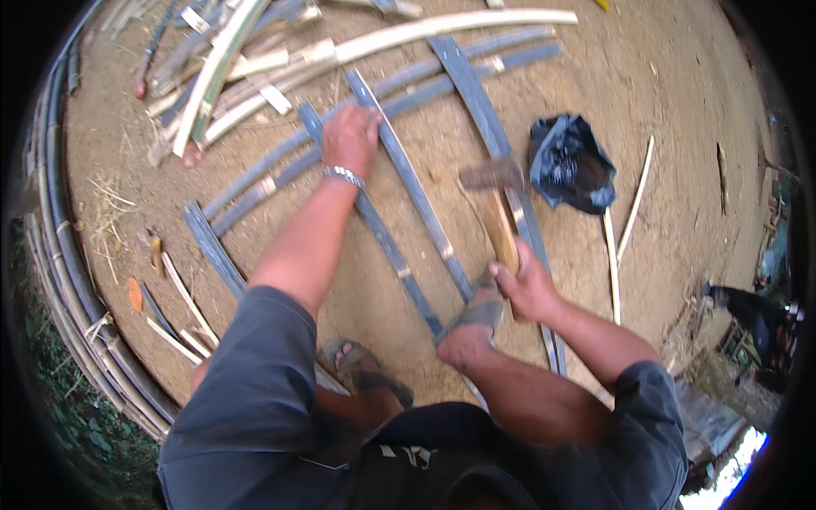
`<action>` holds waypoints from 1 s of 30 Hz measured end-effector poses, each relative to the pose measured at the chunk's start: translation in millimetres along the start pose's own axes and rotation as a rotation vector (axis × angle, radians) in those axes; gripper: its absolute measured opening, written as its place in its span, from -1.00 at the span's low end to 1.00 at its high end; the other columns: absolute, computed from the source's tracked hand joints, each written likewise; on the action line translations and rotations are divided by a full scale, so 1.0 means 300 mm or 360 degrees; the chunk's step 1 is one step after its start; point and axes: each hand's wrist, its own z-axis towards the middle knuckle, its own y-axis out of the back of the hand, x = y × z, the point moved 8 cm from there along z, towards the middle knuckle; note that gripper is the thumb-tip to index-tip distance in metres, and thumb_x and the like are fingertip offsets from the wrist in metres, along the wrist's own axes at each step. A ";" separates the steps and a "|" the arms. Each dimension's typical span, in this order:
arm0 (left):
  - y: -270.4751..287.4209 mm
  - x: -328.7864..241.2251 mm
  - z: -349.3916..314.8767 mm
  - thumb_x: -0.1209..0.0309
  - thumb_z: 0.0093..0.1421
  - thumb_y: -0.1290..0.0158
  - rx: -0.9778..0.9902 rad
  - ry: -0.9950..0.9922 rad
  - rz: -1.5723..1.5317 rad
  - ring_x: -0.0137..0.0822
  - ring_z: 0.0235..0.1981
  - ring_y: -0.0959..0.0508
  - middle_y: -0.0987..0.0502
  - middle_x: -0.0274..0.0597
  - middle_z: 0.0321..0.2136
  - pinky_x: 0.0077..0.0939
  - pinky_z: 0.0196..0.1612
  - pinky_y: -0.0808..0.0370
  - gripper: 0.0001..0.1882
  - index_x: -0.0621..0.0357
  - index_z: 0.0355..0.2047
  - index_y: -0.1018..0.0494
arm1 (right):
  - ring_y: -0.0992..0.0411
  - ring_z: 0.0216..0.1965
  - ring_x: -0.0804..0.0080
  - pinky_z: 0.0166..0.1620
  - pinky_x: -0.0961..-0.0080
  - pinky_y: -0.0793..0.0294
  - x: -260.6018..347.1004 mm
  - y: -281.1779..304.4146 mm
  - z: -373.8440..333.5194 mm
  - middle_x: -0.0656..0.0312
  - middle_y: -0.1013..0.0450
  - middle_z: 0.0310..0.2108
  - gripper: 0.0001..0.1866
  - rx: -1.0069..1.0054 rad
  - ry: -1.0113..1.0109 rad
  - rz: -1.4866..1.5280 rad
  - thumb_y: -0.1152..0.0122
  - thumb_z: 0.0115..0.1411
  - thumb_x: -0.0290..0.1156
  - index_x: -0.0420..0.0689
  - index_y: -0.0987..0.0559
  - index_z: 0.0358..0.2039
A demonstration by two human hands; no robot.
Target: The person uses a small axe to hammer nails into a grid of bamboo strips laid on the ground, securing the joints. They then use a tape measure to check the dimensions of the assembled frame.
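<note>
My left hand (350, 136), with a metal watch band at the wrist, presses down where two grey bamboo slats (399, 170) cross on the dirt. My right hand (527, 285) is shut on the wooden handle of a hammer (497, 212), whose blurred metal head hangs over a long grey slat (476, 93). Several grey slats lie crossed in a loose lattice in front of me. My sandalled foot (472, 327) stands on the near ends of two slats, just left of my right hand.
A crumpled black plastic bag (571, 161) lies right of the hammer. Pale split bamboo pieces (246, 68) are piled at the top left. Thin pale sticks (625, 229) lie at the right. Long bamboo poles (59, 255) curve along the left edge beside greenery.
</note>
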 end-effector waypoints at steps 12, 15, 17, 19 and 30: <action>-0.038 0.014 0.002 0.27 0.26 -0.16 0.0096 0.0066 0.0082 -0.12 -0.17 -0.57 -0.56 -0.20 -0.30 -0.20 -0.06 -0.44 -0.84 0.07 -0.30 -0.58 | -0.55 -0.08 -0.20 -0.02 0.11 -0.51 0.067 -0.029 0.106 -0.25 -0.55 -0.16 -0.45 -0.0437 0.0348 -0.0417 -0.25 0.26 -0.31 -0.21 -0.32 0.20; -0.037 0.018 0.000 0.28 0.24 -0.18 0.0084 0.0094 0.0089 -0.11 -0.19 -0.57 -0.57 -0.20 -0.31 -0.20 -0.06 -0.45 -0.85 0.07 -0.30 -0.58 | -0.56 -0.10 -0.21 -0.03 0.09 -0.51 0.106 -0.072 0.184 -0.25 -0.55 -0.17 -0.43 -0.0498 0.0354 -0.0415 -0.26 0.25 -0.31 -0.20 -0.30 0.21; -0.034 0.022 0.007 0.29 0.23 -0.19 0.0062 0.0091 0.0090 -0.11 -0.19 -0.57 -0.57 -0.20 -0.31 -0.20 -0.06 -0.45 -0.86 0.07 -0.30 -0.59 | -0.56 -0.11 -0.21 -0.05 0.08 -0.52 0.174 -0.104 0.228 -0.25 -0.56 -0.17 -0.40 -0.0572 0.0414 -0.0408 -0.28 0.24 -0.31 -0.17 -0.28 0.23; -0.032 0.021 -0.002 0.29 0.22 -0.19 0.0056 0.0090 0.0055 -0.12 -0.19 -0.57 -0.56 -0.21 -0.31 -0.20 -0.06 -0.44 -0.86 0.07 -0.30 -0.59 | -0.56 -0.12 -0.22 -0.05 0.06 -0.52 0.242 -0.136 0.273 -0.25 -0.56 -0.18 -0.39 -0.0598 0.0358 -0.0314 -0.29 0.23 -0.31 -0.15 -0.27 0.23; -0.007 0.003 -0.002 0.35 0.21 -0.17 0.0004 0.0052 -0.0050 -0.07 -0.22 -0.58 -0.58 -0.19 -0.28 -0.19 -0.11 -0.45 -0.90 0.07 -0.31 -0.57 | -0.59 -0.20 -0.05 -0.08 0.15 -0.54 0.495 -0.182 0.494 -0.08 -0.59 -0.27 -0.45 -0.0908 0.0606 0.0027 -0.38 0.14 -0.38 -0.22 -0.35 0.09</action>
